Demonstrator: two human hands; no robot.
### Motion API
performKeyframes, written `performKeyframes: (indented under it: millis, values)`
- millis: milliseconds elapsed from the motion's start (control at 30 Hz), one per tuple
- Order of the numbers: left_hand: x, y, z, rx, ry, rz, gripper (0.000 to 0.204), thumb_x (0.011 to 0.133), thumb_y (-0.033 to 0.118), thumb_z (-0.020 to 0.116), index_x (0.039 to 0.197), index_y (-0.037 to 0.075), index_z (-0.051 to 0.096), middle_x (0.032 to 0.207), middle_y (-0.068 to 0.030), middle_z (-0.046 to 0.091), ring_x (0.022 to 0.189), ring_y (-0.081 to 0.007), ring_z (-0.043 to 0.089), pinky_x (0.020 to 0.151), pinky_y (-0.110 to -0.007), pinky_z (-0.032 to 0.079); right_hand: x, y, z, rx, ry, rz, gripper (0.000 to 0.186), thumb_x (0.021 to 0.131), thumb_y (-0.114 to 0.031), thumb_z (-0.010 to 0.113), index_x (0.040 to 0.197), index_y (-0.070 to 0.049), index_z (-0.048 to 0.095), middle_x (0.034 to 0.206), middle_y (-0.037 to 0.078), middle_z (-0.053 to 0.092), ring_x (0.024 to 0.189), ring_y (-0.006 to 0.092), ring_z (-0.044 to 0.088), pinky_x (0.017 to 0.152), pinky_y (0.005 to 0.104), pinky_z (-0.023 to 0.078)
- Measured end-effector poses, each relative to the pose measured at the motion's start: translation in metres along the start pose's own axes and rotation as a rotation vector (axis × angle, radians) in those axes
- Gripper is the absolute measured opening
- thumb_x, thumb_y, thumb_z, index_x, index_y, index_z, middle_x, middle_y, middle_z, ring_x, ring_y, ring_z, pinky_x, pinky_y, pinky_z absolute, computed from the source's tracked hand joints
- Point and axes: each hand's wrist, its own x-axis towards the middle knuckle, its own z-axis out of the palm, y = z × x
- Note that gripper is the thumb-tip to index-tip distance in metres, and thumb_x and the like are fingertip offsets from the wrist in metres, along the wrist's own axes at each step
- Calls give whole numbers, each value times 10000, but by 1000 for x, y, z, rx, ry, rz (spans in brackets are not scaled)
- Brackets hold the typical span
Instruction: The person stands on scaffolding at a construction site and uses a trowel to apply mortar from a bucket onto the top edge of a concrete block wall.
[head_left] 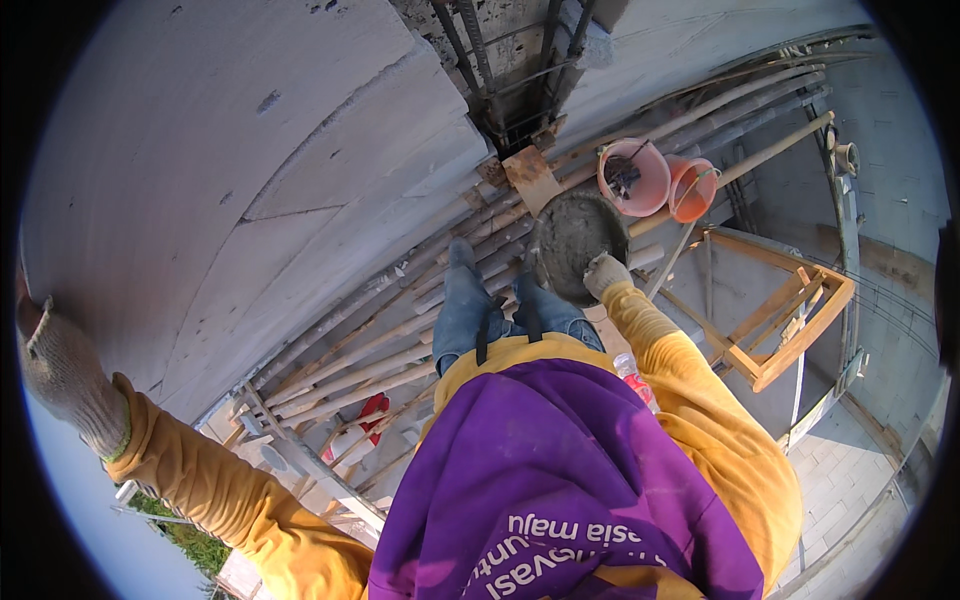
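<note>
A round, dark basin [621, 228] filled with wet grey mortar [578, 238] sits over pale wooden scaffold poles [400, 357], beside the person's legs. The right hand [606, 275], in a knitted grey glove, has its grip pinched on the near rim. Just beyond stand pale pink [655, 182] and orange plastic buckets [690, 208]. The similarly gloved left hand [62, 365] is by the smooth grey wall's [250, 130] far-left edge; its grip cannot be told.

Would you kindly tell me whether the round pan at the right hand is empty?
Not empty: grey paste covers much of the inside of the pan.
</note>
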Motion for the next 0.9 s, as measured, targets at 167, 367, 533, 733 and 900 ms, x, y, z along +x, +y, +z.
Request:
performKeyframes:
  millis: [167, 367, 533, 733, 900]
  values:
    - [2, -8, -5, 38, -11, 14, 542, 1076, 484, 343, 1298, 111, 667, 1162, -136, 699, 995, -224, 704, 901, -369, 562, -14, -8, -1, -358, -52, -234, 290, 971, -233, 456, 1005, -124, 722, 1056, 97, 698, 1083, 248, 641, 966, 359, 509]
    - [7, -12, 3, 56, -14, 81, 534, 1078, 473, 342, 1303, 111, 663, 1167, -136, 697, 1001, -225, 704, 905, -367, 563, -36, -22, -45, 309, 28, 90, 295, 936, -298, 538, 952, -50, 698, 1030, 159, 709, 1047, 332, 667, 935, 413, 520]
    - [14, -16, 5, 74, -14, 137, 527, 1080, 463, 341, 1308, 110, 659, 1171, -135, 696, 1006, -225, 703, 907, -365, 564, -43, -3, -42, 281, 129, 131, 290, 912, -317, 569, 980, -74, 711, 987, 211, 711, 969, 389, 688, 883, 462, 538]
    - [20, -18, 6, 105, -11, 208, 519, 1081, 451, 339, 1313, 110, 655, 1177, -134, 695, 1012, -226, 703, 910, -362, 564, -43, 26, -11, 386, 145, 53, 269, 927, -262, 570, 1090, -124, 733, 1027, 203, 699, 997, 378, 676, 893, 463, 527]
    - [19, -24, 7, 118, -18, 232, 513, 1083, 442, 338, 1317, 109, 651, 1181, -134, 694, 1017, -226, 703, 913, -360, 565, -81, 20, -35, 494, 149, 1, 293, 940, -243, 575, 1167, -139, 727, 1043, 192, 687, 1007, 359, 665, 877, 455, 519]
